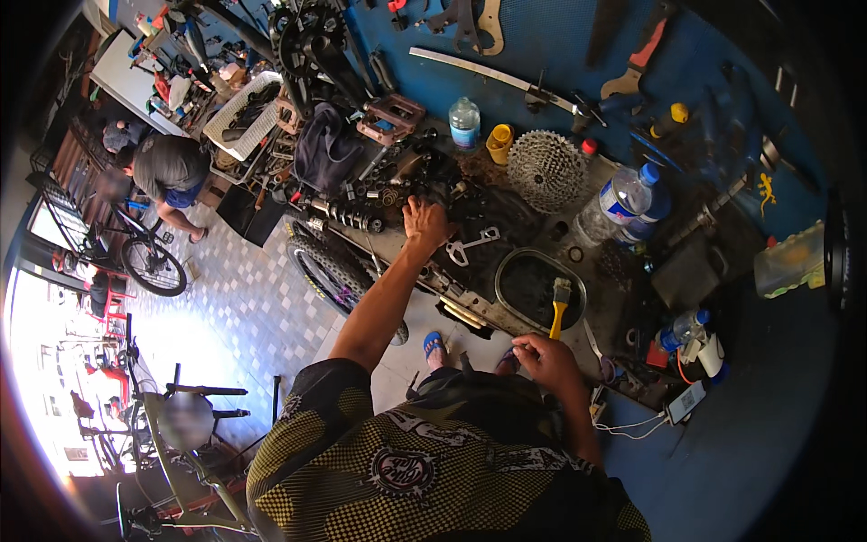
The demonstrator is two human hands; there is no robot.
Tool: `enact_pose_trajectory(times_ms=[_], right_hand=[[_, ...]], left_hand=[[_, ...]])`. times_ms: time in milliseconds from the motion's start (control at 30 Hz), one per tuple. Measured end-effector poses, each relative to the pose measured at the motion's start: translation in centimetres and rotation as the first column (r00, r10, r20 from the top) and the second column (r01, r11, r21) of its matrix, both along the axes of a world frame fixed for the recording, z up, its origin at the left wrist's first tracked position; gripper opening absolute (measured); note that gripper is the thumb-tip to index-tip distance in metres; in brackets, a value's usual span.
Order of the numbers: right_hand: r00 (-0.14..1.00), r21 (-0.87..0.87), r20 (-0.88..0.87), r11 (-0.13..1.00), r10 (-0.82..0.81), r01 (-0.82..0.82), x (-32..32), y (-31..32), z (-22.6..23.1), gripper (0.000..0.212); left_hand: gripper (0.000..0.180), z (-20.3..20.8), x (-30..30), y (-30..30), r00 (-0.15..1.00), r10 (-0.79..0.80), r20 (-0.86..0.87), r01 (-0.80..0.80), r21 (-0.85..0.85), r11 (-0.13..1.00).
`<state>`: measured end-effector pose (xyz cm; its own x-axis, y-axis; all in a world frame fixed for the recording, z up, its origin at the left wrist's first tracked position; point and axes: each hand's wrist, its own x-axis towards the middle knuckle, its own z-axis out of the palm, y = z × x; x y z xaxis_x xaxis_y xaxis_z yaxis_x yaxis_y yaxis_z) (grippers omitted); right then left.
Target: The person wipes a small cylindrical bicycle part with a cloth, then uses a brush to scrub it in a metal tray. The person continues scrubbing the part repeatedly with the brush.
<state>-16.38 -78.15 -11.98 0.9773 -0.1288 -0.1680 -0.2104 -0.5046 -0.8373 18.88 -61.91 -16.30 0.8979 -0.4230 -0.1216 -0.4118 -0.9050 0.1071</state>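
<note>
My left hand [426, 222] reaches out over the workbench, its fingers slightly apart and bent down among small dark metal parts. Their tips are partly hidden. Close beside it lie a coil-spring shock absorber [352, 215] and a silver metal bracket [471, 245]. My right hand [549, 363] hangs at the bench's near edge, thumb and fingertips drawn together; whatever is between them is too small to make out. Just beyond it, a yellow-handled brush [560, 305] leans in an oval metal-rimmed pan [503, 291].
A large bicycle cassette [546, 172], a yellow cup [498, 143] and plastic bottles [618, 203] stand toward the back wall. Tools hang there, including a red-handled saw [639, 56]. A bicycle wheel [330, 271] sits under the bench. Another person [167, 165] bends near a bicycle [149, 257] at left.
</note>
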Motion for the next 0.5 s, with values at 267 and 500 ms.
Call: enact_pose_trajectory(times_ms=[267, 500], right_hand=[[0.997, -0.086, 0.018, 0.994, -0.069, 0.071, -0.8, -0.6, 0.3, 0.024], [0.998, -0.18, 0.04, 0.983, -0.038, 0.045, -1.2, -1.7, 1.3, 0.025]], left_hand=[[0.047, -0.3, 1.0, -1.5, 0.975, -0.219, 0.041, 0.222, -0.215, 0.951], [0.042, -0.6, 1.4, -8.2, 0.825, -0.543, 0.16, 0.559, -0.081, 0.825]])
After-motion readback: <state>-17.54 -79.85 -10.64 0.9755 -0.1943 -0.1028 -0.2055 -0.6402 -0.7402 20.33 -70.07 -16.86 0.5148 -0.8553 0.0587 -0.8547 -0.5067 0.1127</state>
